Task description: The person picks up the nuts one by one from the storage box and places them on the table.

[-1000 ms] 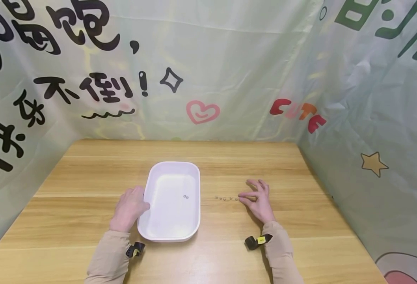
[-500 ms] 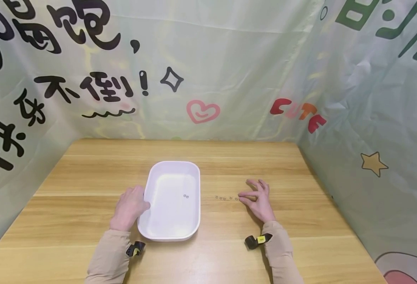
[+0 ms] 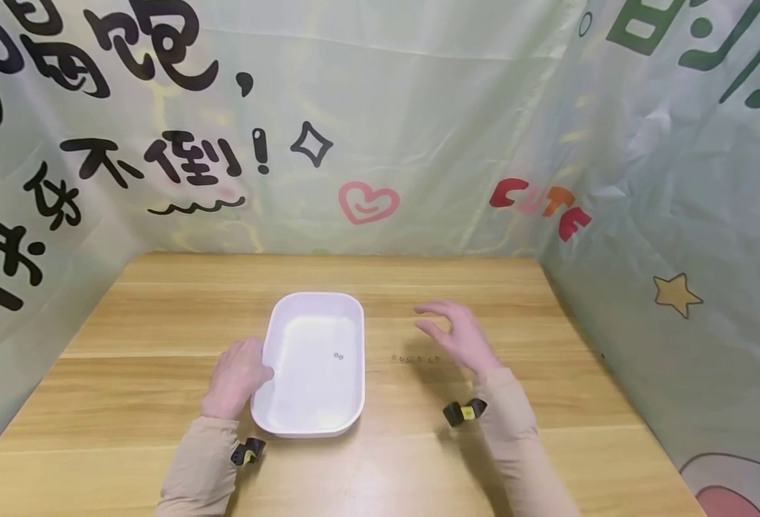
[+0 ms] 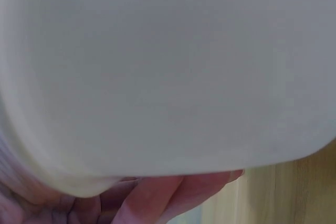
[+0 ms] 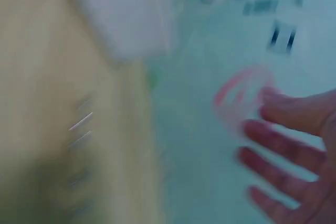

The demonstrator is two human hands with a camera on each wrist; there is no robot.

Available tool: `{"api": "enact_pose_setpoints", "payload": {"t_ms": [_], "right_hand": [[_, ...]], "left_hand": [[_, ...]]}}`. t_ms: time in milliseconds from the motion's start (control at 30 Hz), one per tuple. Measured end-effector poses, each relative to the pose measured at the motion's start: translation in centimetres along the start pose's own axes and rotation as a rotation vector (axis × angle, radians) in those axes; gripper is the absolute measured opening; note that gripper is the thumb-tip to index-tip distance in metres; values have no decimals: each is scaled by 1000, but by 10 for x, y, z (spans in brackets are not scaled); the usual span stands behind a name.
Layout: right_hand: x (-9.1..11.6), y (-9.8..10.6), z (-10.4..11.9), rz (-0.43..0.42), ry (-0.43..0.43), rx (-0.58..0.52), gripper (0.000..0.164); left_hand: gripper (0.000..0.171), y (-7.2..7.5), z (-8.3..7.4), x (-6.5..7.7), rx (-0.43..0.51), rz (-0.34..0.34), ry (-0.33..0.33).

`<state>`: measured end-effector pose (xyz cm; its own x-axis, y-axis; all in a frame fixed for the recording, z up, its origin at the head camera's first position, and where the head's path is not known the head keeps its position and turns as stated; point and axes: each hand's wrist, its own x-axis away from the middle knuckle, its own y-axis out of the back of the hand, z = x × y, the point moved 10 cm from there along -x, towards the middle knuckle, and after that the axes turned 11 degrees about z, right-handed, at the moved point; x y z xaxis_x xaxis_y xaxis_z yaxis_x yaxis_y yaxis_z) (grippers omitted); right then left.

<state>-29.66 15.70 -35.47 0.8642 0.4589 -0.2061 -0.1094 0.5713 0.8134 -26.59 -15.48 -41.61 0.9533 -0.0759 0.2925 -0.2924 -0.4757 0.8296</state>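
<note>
My left hand grips the left side of a white plastic tray, thumb over the rim. From the left wrist, the tray's pale wall fills most of the view, with fingers curled below its edge. Two tiny ring-like pieces lie inside the tray. To its right, a row of several similar small pieces lies on the table. Above and behind the row's right end hovers my right hand, thumb and fingers apart, holding nothing visible. The right wrist view shows those spread fingers, blurred.
The wooden table ends at a printed cloth that hangs behind it and along both sides. Each sleeve carries a small black wrist camera, the left one close to the tray's lower left corner.
My right hand has left the right end of the row, rising and moving away from me, its thumb and fingers now parted. The left hand and tray have stayed in place.
</note>
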Motion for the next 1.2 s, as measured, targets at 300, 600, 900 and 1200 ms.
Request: {"api": "enact_pose_setpoints", "payload": {"t_ms": [300,600,900,1200], "right_hand": [[-86,-77,121,695,71,316,14],[-63,-113,71,603,-856,-140,8],[-57,-118,80,399,-607,-319,7],[-50,-121,77,372,-579,-385,24]], "left_hand": [[14,2,4,2,-3,-9,2],[17,-2,4,3,6,-6,3],[14,1,1,1,-7,-10,-2],[14,0,1,0,-14,-11,-6]]}}
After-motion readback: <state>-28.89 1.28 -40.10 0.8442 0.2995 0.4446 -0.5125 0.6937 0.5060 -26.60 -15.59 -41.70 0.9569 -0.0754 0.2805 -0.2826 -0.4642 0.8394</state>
